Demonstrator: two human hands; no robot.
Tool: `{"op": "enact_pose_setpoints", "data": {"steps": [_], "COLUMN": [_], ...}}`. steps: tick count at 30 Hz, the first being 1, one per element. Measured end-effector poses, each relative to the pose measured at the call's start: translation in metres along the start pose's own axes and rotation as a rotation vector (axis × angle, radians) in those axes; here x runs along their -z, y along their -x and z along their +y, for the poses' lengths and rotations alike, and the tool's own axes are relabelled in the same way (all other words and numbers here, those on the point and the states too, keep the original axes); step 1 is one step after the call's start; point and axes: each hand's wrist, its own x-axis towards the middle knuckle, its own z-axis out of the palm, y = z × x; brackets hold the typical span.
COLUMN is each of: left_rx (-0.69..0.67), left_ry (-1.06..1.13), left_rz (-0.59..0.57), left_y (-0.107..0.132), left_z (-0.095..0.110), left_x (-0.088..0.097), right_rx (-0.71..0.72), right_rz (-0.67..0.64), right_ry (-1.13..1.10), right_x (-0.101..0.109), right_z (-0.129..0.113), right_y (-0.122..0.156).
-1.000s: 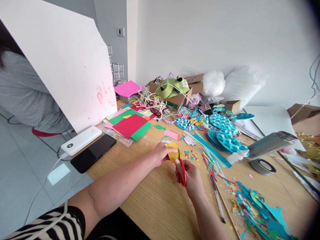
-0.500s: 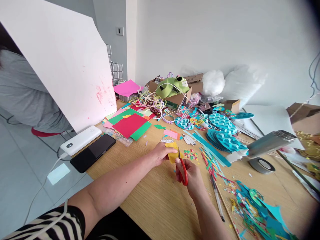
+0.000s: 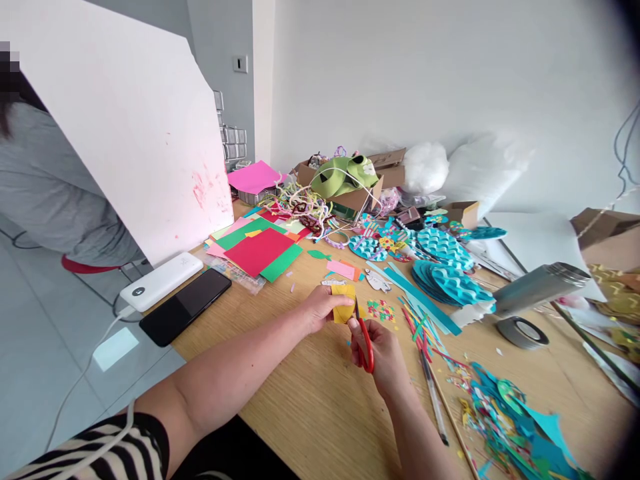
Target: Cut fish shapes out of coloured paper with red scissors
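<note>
Between the thumb and fingers of my left hand (image 3: pixel 320 310) is a small piece of yellow paper (image 3: pixel 343 305), with a curved line visible on it. My right hand (image 3: pixel 383 350) grips red-handled scissors (image 3: pixel 368 347), whose blades point away from me at the paper's right edge. Just beyond the hands lie a white fish cutout (image 3: pixel 378 281), a green fish-shaped cutout (image 3: pixel 319 255) and pink paper strips (image 3: pixel 341 269). To the right of the scissors is a small heap of red, green and yellow paper bits (image 3: pixel 380 311).
Coloured sheets (image 3: pixel 260 250), a black phone (image 3: pixel 186 307) and a white power bank (image 3: pixel 163 279) lie left. Rightward are blue scalloped discs (image 3: pixel 450 287), a steel flask (image 3: pixel 543 288), tape (image 3: pixel 523 332), a pen (image 3: pixel 436 400) and paper scraps (image 3: pixel 520 420). A person in grey (image 3: pixel 55 187) sits behind a white board (image 3: pixel 150 120).
The yellow paper has turned slightly in my left hand and shows more of its face. The scissors have shifted a little at its right edge, both hands keeping their hold.
</note>
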Motion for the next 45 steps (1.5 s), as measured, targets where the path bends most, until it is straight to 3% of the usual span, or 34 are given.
{"op": "enact_pose_setpoints", "data": {"steps": [45], "left_rx": [0.014], "left_ry": [-0.020], "left_rz": [-0.004], "left_y": [0.0020], "left_z": [-0.0011], "left_x": [-0.0028], "right_rx": [0.046], "right_rz": [0.033], "right_ry": [0.040], "right_x": [-0.0001], "right_z": [-0.0028], "right_y": [0.0033]}}
